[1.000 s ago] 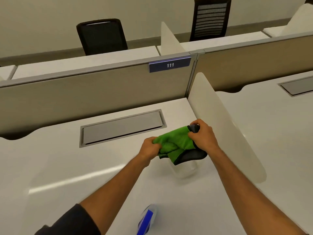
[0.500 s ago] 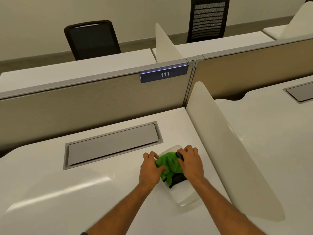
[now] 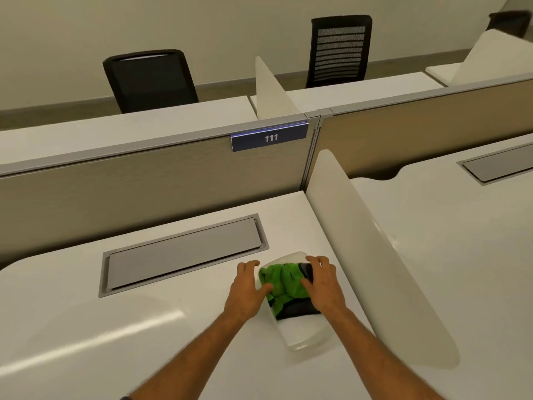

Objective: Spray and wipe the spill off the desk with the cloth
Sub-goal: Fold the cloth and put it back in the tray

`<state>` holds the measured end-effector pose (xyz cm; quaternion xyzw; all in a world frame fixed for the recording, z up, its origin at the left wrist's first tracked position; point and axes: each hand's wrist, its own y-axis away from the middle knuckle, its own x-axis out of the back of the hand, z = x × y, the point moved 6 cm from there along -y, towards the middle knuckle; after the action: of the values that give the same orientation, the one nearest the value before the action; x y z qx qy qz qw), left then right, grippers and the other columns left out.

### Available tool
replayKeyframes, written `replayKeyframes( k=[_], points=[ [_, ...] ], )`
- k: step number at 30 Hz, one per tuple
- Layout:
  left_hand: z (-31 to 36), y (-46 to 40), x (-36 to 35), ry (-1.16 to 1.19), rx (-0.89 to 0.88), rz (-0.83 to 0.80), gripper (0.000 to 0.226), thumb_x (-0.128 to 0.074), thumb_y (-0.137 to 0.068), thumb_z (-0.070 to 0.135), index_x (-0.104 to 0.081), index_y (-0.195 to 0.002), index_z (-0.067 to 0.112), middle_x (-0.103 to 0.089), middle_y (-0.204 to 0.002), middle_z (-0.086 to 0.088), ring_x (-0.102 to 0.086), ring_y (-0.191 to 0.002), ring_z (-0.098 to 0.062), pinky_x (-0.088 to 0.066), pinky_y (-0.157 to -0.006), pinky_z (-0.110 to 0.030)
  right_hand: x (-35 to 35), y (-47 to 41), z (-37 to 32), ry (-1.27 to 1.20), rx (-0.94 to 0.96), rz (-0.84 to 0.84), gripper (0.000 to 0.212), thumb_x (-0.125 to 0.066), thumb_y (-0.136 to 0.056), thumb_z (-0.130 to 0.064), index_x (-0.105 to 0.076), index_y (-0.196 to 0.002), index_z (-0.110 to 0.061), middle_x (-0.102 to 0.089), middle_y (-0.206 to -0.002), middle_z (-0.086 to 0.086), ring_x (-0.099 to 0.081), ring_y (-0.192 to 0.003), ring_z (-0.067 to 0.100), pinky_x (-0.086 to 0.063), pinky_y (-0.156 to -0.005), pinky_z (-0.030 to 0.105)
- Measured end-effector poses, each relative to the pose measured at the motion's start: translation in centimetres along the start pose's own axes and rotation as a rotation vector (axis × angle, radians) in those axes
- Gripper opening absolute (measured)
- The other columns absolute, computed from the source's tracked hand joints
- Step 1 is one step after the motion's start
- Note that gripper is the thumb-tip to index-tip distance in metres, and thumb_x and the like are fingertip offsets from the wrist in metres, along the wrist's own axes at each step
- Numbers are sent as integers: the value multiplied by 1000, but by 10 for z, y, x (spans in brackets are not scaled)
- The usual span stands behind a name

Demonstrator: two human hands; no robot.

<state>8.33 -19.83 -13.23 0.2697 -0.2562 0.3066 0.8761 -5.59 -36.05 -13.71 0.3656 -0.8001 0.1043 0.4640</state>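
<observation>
The green cloth (image 3: 284,284), with a dark grey edge, lies bunched in a clear plastic container (image 3: 302,334) on the white desk (image 3: 144,327), close to the side divider. My left hand (image 3: 248,287) is at the container's left rim, its thumb touching the cloth and its fingers spread outside the wall. My right hand (image 3: 323,284) lies palm down on the cloth's right side, fingers apart. Neither hand closes around the cloth. No spray bottle and no spill show in this view.
A grey cable hatch (image 3: 184,252) is set into the desk left of the container. A white side divider (image 3: 375,255) stands immediately right of it. A beige back partition carries a blue "111" plate (image 3: 269,137). Two black chairs stand beyond.
Both hands brought the cloth down from above the container into it, then loosened their grip and spread their fingers. The view has tilted up, and the blue spray bottle has left the bottom edge.
</observation>
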Motion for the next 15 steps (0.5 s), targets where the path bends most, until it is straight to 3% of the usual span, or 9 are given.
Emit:
replayKeyframes(
  k=[2,5,7,9,12,15],
  points=[
    [-13,18,14,-58,3,-4,61,-70,-89,28,-42,-144,19,-44,-142,-3,-56,-120,-23,-51,-101,-36,8,17,-6,60,69,-3,56,-64,-91,-17,-42,-142,-16,-39,-146,9,-31,-136,28,-46,-104,43],
    [-41,61,33,-188,23,-121,51,-65,-93,23,-46,-140,22,-50,-139,-3,-58,-110,-18,-48,-93,-24,12,57,-25,10,172,-53,54,-59,-89,-10,-44,-141,-16,-40,-145,6,-28,-138,24,-41,-109,42],
    [-61,94,40,-260,27,-218,49,-65,-93,23,-48,-139,25,-54,-137,-1,-56,-104,-14,-47,-90,-22,9,92,-43,-72,242,-145,51,-56,-89,-6,-48,-138,-16,-44,-140,2,-32,-134,19,-38,-111,39],
    [-77,129,44,-300,44,-284,51,-67,-92,21,-48,-139,26,-53,-140,1,-55,-110,-13,-46,-96,-22,2,129,-59,-149,265,-291,51,-54,-89,-4,-48,-137,-19,-44,-134,-4,-35,-129,13,-34,-114,36],
    [-93,177,40,-353,74,-362,63,-73,-87,19,-46,-144,26,-49,-148,4,-50,-130,-15,-43,-107,-26,-9,178,-80,-144,250,-531,65,-55,-87,-4,-38,-145,-29,-45,-140,-4,-37,-131,14,-32,-110,26],
    [-101,215,30,-364,93,-393,81,-82,-78,27,-40,-148,28,-47,-152,6,-47,-135,-15,-46,-108,-31,-14,215,-95,-115,244,-620,82,-64,-82,-10,-26,-147,-42,-42,-148,-9,-39,-131,14,-43,-101,27]
  ],
)
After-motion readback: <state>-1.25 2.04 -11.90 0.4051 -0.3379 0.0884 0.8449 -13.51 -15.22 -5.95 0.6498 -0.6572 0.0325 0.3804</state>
